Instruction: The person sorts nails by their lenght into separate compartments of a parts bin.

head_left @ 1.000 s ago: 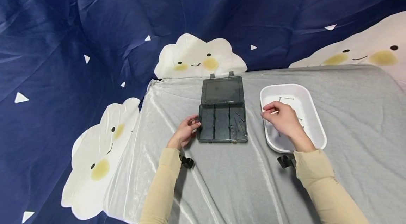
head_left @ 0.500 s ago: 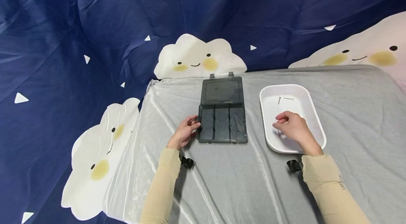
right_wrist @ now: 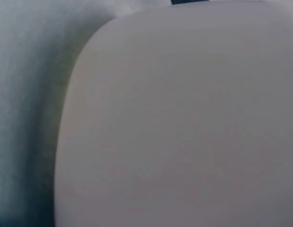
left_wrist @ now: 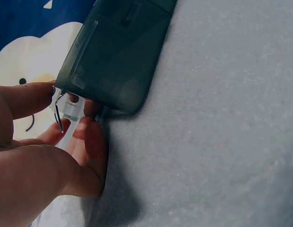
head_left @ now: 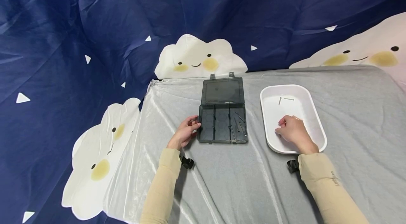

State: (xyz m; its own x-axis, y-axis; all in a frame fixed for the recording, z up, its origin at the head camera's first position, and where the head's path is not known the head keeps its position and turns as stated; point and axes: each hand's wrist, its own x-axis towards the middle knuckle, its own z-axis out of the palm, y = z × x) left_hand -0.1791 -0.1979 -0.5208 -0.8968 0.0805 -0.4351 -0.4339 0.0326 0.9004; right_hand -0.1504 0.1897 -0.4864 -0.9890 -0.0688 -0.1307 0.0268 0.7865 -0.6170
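An open, dark translucent case [head_left: 221, 125] lies on the grey cloth, its lid [head_left: 223, 91] folded back. Several thin metal pins with heads, nails or screws, lie in its right compartment; the other two hold none. My left hand [head_left: 184, 131] grips the case's left side; in the left wrist view the thumb [left_wrist: 35, 98] is at its edge, fingers below. My right hand [head_left: 294, 133] reaches down into a white tray [head_left: 265, 111], fingers curled towards its floor. Whether the fingertips hold a pin is hidden. The right wrist view shows only the tray's outer wall [right_wrist: 174, 118].
Inside the tray, beyond my right hand, lie two loose pins, one of them this pin [head_left: 289, 99]. The grey cloth [head_left: 234, 181] has folds running towards me. A navy curtain [head_left: 127, 23] with cloud prints hangs behind and to the left.
My right hand has moved from the tray's left rim rightwards and down into the tray. The left hand and the case have stayed put.
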